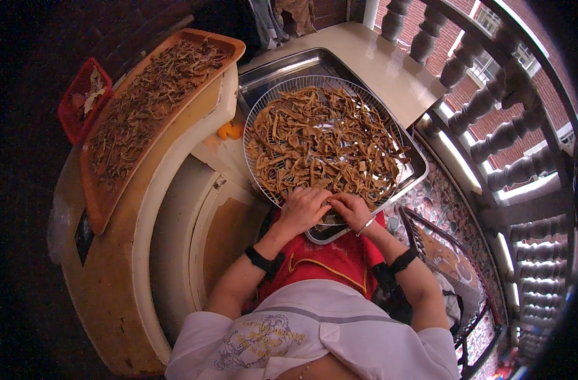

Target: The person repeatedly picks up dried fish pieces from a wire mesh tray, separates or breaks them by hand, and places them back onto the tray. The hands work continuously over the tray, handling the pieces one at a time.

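A round wire rack rests on a rectangular metal tray before me, covered with brown dried strips. At the rack's near edge, my left hand and my right hand meet, fingertips almost touching. Both sets of fingers are bent into a pinch over the nearest strips. Whatever lies between the fingertips is hidden or too small to make out. Dark bands circle both wrists, and a pale bracelet sits on the right one.
An orange tray of thinner dried strips lies on the curved cabinet at left, beside a red basket. Something orange sits left of the rack. A pale tabletop extends behind; a balustrade and folding chair stand right.
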`<state>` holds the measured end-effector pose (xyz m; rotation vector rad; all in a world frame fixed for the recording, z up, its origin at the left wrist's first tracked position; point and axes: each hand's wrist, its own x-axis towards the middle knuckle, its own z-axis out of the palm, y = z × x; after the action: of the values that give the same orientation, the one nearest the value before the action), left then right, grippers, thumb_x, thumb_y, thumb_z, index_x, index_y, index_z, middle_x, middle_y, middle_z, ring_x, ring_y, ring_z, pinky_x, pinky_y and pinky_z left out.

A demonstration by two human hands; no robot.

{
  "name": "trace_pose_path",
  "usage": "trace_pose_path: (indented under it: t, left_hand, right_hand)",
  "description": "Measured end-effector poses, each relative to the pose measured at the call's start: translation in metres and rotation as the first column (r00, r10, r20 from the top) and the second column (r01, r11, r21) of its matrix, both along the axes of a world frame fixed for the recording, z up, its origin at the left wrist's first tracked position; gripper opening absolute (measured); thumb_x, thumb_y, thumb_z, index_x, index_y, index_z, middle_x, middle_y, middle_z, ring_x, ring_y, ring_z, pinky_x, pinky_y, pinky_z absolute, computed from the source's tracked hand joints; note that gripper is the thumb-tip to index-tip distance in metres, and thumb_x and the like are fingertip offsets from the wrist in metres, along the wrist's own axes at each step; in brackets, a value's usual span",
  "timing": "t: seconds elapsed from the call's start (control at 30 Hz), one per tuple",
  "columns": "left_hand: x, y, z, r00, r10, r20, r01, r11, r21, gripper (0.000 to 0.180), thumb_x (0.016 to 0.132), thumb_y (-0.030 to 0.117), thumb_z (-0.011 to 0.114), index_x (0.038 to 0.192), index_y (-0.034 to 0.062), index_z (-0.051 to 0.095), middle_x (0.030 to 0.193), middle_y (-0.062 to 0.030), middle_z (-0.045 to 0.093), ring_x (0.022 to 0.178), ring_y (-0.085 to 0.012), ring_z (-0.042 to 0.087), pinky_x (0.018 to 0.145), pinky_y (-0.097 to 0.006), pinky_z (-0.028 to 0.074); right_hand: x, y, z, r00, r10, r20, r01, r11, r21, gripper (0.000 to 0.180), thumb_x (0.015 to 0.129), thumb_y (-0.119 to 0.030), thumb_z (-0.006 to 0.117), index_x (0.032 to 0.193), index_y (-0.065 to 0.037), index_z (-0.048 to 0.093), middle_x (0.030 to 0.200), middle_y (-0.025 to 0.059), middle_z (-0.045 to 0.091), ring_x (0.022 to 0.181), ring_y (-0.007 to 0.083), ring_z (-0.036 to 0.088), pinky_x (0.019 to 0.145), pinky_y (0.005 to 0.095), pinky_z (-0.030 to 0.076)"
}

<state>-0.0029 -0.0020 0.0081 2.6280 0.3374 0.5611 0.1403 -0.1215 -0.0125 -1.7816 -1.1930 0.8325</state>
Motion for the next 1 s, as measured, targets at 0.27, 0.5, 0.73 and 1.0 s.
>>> trace_pose_path:
  t: [0.27,0.5,0.73,1.0]
  left_hand:
    - [0.001,0.0,-0.005,0.998,0.044,0.041,-0.044,0.999,-0.009,0.028,0.079,0.017,0.063,0.106,0.009,0.059,0.099,-0.0081,0.063,0.088,-0.0262,0.06,0.076,-0.038,0.044]
    - [0.001,0.001,-0.004,0.999,-0.004,0.05,0.004,1.0,0.007,0.018,0.08,0.018,0.061,0.096,0.0092,0.061,0.085,-0.0072,0.061,0.08,-0.0257,0.059,0.072,-0.038,0.043]
    - [0.001,0.002,-0.007,1.0,-0.022,0.016,0.022,1.0,0.005,0.011,0.081,0.018,0.059,0.088,0.0094,0.061,0.079,-0.0068,0.061,0.076,-0.0252,0.059,0.069,-0.037,0.042]
    - [0.003,-0.002,-0.002,0.996,0.05,0.068,-0.054,0.997,0.048,0.022,0.079,0.019,0.062,0.098,0.0081,0.06,0.087,-0.0076,0.062,0.081,-0.025,0.059,0.072,-0.037,0.042]
  right_hand:
    - [0.0,-0.001,0.0,0.997,-0.056,-0.045,0.058,0.997,0.055,0.028,0.085,-0.028,0.059,0.097,-0.003,0.061,0.089,0.015,0.063,0.084,0.0294,0.062,0.074,0.0358,0.047]
    - [0.002,-0.003,-0.011,0.999,-0.046,-0.028,0.048,0.996,0.079,0.026,0.085,-0.028,0.059,0.094,-0.004,0.061,0.085,0.0151,0.062,0.079,0.0304,0.061,0.071,0.0366,0.047]
    - [0.001,-0.003,-0.015,0.998,-0.046,0.035,0.043,0.995,0.085,0.027,0.085,-0.03,0.058,0.096,-0.005,0.06,0.085,0.0156,0.062,0.079,0.0315,0.061,0.07,0.0378,0.047]
    - [0.0,-0.001,-0.007,0.996,-0.078,0.048,0.076,0.996,0.038,0.028,0.088,-0.03,0.055,0.1,-0.005,0.058,0.088,0.0179,0.062,0.082,0.0355,0.061,0.071,0.0395,0.047]
